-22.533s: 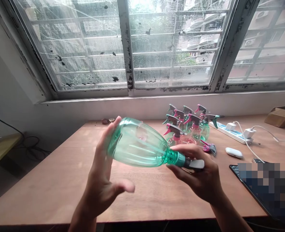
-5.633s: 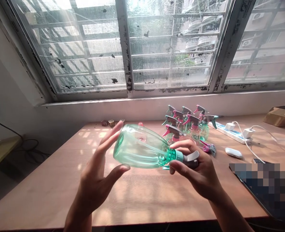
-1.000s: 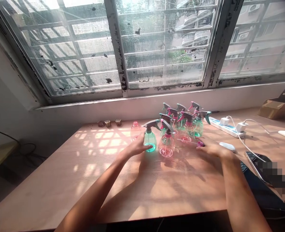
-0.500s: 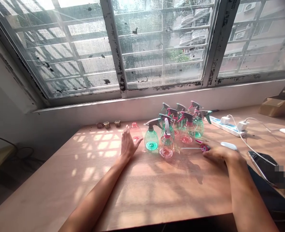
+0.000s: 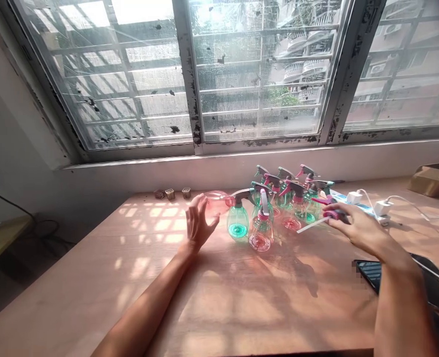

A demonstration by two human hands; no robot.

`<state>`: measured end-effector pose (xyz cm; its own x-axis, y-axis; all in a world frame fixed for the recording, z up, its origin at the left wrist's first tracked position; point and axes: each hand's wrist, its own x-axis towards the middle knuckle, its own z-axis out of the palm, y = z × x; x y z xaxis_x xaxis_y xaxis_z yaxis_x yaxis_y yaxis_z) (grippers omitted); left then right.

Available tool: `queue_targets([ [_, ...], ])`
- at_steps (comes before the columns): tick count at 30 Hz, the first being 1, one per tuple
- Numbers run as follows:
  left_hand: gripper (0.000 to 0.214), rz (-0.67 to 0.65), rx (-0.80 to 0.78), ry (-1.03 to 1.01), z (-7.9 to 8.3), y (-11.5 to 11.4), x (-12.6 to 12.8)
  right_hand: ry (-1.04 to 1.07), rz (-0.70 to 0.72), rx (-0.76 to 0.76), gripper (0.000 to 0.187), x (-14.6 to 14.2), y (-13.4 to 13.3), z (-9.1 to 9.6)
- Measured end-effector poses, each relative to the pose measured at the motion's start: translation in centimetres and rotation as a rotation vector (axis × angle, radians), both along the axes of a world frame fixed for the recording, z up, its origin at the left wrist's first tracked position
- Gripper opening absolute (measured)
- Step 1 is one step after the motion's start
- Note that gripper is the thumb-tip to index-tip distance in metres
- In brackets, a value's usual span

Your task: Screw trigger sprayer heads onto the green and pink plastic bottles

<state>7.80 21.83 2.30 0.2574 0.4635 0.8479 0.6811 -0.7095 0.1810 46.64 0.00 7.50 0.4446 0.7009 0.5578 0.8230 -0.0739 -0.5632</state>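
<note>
My left hand [image 5: 198, 224] grips a clear pink bottle [image 5: 216, 202] that has no spray head and is tilted on its side just above the table. My right hand [image 5: 356, 229] pinches a pink and grey spray head [image 5: 334, 214] whose white dip tube [image 5: 308, 225] points left in the air. Between my hands a green spray bottle [image 5: 237, 222] and a pink spray bottle [image 5: 261, 231] stand upright at the front of a cluster of several more spray bottles [image 5: 291, 196].
The wooden table [image 5: 93, 277] runs under a barred window. Three small cubes [image 5: 170, 193] sit near the wall. A power strip with plugs and cables [image 5: 368, 204], a cardboard box [image 5: 429, 179] and a dark tablet [image 5: 408, 277] lie at the right.
My left hand has closed on the capless pink bottle and tipped it off the table. My right hand has picked the loose spray head up from the table and raised it.
</note>
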Motion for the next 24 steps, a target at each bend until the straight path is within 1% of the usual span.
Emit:
queue_targets([
  [2, 0.061, -0.037, 0.062, 0.050, 0.7, -1.4, 0.0, 0.029, -0.074, 0.101, 0.032, -1.8, -0.5, 1.3],
  [3, 0.062, -0.058, 0.097, 0.070, 1.1, -2.3, 0.0, 0.060, -0.140, 0.226, 0.034, -2.9, -0.8, 1.8],
  [5, 0.070, -0.095, 0.166, 0.094, 1.7, -4.2, 0.1, 0.082, -0.101, 0.443, 0.036, -5.5, -1.2, 2.8],
  [6, 0.075, -0.108, 0.198, 0.099, 2.0, -5.3, 0.1, 0.065, -0.078, 0.513, 0.036, -6.8, -1.4, 3.1],
  [7, 0.081, -0.120, 0.226, 0.098, 2.3, -6.4, 0.1, 0.047, -0.064, 0.560, 0.035, -7.9, -1.5, 3.5],
  [9, 0.090, -0.134, 0.263, 0.086, 2.9, -8.5, 0.0, 0.038, -0.080, 0.639, 0.033, -9.5, -1.8, 4.1],
  [12, 0.092, -0.155, 0.281, 0.081, 3.6, -11.0, -0.2, 0.116, -0.129, 0.763, 0.035, -10.4, -2.3, 4.7],
  [14, 0.090, -0.167, 0.281, 0.085, 4.0, -12.2, -0.3, 0.153, -0.171, 0.802, 0.038, -10.5, -2.5, 5.0],
  [16, 0.087, -0.171, 0.277, 0.086, 4.2, -13.0, -0.3, 0.129, -0.201, 0.797, 0.038, -10.6, -2.5, 5.0],
  [17, 0.086, -0.171, 0.277, 0.085, 4.3, -13.4, -0.2, 0.104, -0.193, 0.786, 0.037, -10.8, -2.5, 4.9],
  [19, 0.085, -0.172, 0.278, 0.082, 4.5, -14.0, -0.1, 0.058, -0.124, 0.752, 0.034, -11.5, -2.2, 4.4],
  [21, 0.085, -0.176, 0.289, 0.080, 5.1, -14.5, -0.2, 0.034, -0.016, 0.704, 0.032, -12.4, -1.8, 3.9],
  [24, 0.087, -0.177, 0.305, 0.073, 6.1, -14.9, -1.0, 0.108, 0.107, 0.664, 0.031, -13.7, -1.5, 3.6],
])
